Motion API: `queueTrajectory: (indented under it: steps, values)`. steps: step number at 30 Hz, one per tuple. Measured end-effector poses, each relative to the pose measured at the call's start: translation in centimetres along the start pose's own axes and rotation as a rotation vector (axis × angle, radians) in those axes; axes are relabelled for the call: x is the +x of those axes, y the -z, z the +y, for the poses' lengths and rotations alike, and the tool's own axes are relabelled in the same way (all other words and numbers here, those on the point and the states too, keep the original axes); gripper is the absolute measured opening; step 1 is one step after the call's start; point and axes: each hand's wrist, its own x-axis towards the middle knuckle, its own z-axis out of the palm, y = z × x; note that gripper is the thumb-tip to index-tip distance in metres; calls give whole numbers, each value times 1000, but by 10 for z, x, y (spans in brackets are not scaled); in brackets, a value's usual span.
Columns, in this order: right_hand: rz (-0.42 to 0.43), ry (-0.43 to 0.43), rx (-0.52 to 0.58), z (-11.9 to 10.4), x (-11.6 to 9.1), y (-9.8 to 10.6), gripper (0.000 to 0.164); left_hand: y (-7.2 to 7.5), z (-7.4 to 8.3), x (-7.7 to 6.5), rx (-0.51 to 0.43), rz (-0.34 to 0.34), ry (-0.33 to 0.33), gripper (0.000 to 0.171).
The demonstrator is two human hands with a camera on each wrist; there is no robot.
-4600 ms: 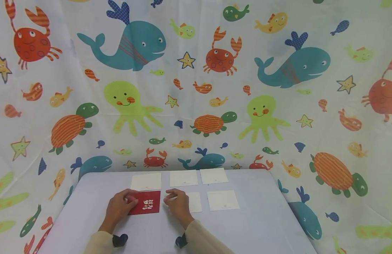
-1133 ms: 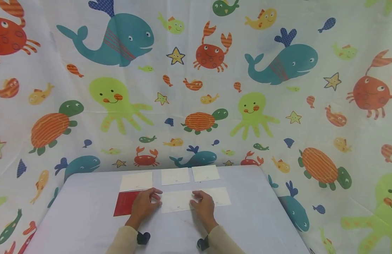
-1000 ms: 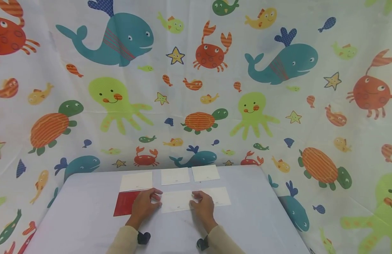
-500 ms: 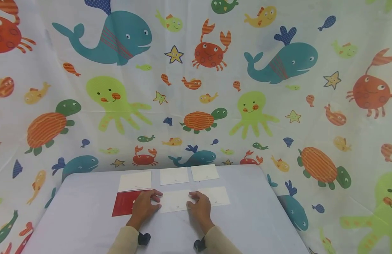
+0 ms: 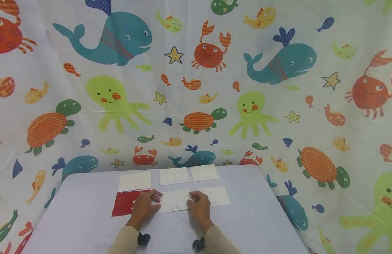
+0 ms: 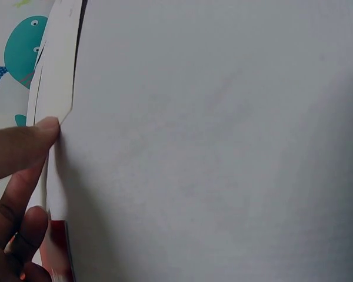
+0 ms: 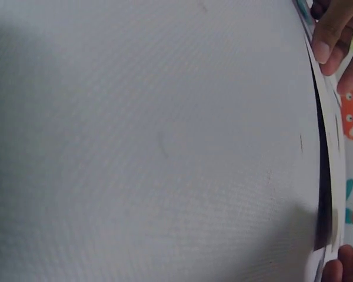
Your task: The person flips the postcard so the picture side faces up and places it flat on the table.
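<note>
White and rectangular, a thin paper card (image 5: 173,201) in the middle of the front row lies between two bare hands on a smooth, pale counter (image 5: 246,211). The left hand (image 5: 144,208) grips its left edge; in the left wrist view the thumb rests at the near corner, with fingers bent behind it. The right hand (image 5: 200,208) grips the opposite edge, its finger and thumb bent at the far and near corners. In the right wrist view a dark band runs along the near side of the held card.

To the left, a glossy red rectangular card (image 5: 121,204) with pale lettering is partly covered by the left hand. At the other end of the row, a second white card (image 5: 220,197) sits partly behind the right hand. Three more white cards (image 5: 174,175) form the back row; the leftmost of these borders the red one. Beige sleeves (image 5: 124,240) cover the forearms, and a small black object (image 5: 144,239) shows at each wrist. Behind the counter hangs a white cloth (image 5: 183,106) printed with sea animals.
</note>
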Motion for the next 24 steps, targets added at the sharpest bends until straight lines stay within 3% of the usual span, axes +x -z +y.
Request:
queueTrajectory:
  steps: [12,24]
  values:
    - [16,-20,71,3,10,3,24,0,0,-1,3,-4,15,35]
    - [-80,-90,100,6,15,7,18,4,5,-4,4,-8,5,33]
